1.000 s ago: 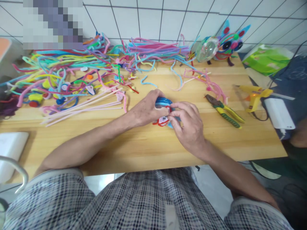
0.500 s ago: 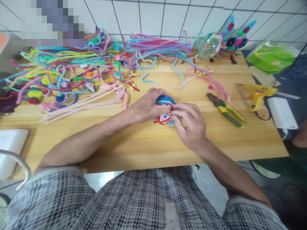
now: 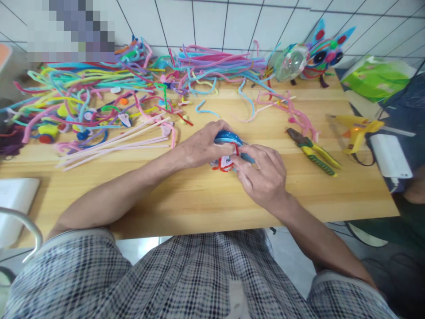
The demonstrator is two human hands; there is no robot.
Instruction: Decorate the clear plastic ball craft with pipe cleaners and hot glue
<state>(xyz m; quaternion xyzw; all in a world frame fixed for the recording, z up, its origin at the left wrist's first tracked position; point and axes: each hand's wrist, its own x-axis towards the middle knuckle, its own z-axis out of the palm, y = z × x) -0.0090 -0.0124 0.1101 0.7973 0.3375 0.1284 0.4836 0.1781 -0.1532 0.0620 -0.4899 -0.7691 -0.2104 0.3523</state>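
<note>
A small rounded pipe-cleaner craft piece [image 3: 227, 163] is between my hands above the wooden table. Blue bands run over its top, and a red outline surrounds a pale pink patch facing me. My left hand [image 3: 207, 146] grips it from the left, thumb across the front and fingers behind its top edge. From the right, my right hand [image 3: 264, 173] presses thumb and fingertips against the red-edged patch. The fingers hide much of the piece, and whether a smaller part is pinched there I cannot tell.
Pliers [image 3: 312, 153] and a yellow hot glue gun [image 3: 357, 133] lie to the right, beside a white power bank [image 3: 391, 156]. Pipe cleaners [image 3: 219, 64] heap along the back. Pale sticks [image 3: 116, 144] lie left. A decorated figure with blue ears [image 3: 325, 55] stands back right.
My right hand's fingers have shifted slightly over the front of the piece, and more of the red outline shows. My left hand keeps its hold, nearly still.
</note>
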